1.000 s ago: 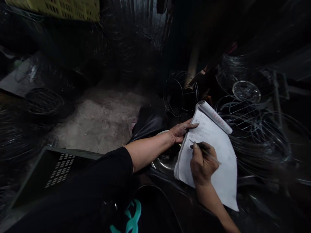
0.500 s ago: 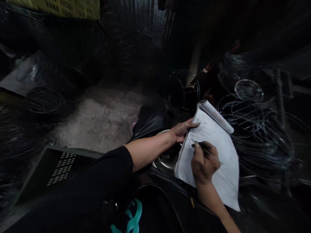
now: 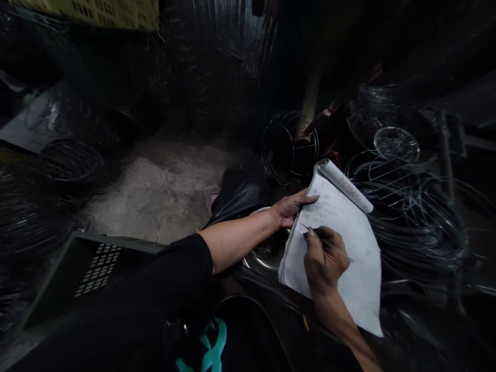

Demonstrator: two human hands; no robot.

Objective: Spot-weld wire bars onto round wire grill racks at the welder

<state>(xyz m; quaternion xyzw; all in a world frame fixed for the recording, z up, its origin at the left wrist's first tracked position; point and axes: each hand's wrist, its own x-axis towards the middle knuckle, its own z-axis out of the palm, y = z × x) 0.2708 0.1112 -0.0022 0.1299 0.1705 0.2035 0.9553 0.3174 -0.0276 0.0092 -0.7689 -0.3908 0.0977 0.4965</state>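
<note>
A white notepad (image 3: 349,243) with its top pages rolled back lies tilted at centre right, faint writing on the open page. My left hand (image 3: 290,208) presses its left edge, fingers stretched flat. My right hand (image 3: 324,261) is closed round a thin pen (image 3: 314,232), whose tip touches the page near the left margin. Under the pad's left side sits a shiny metal bowl (image 3: 263,256).
Wire fan guards (image 3: 290,147) and coils of wire (image 3: 411,206) crowd the right and back. A dark perforated crate (image 3: 89,274) stands at lower left. Bare dusty floor (image 3: 163,191) lies ahead. A yellow crate (image 3: 96,13) is at top left.
My right hand has shifted the pen tip slightly left on the page. My left hand and the notepad stay where they were.
</note>
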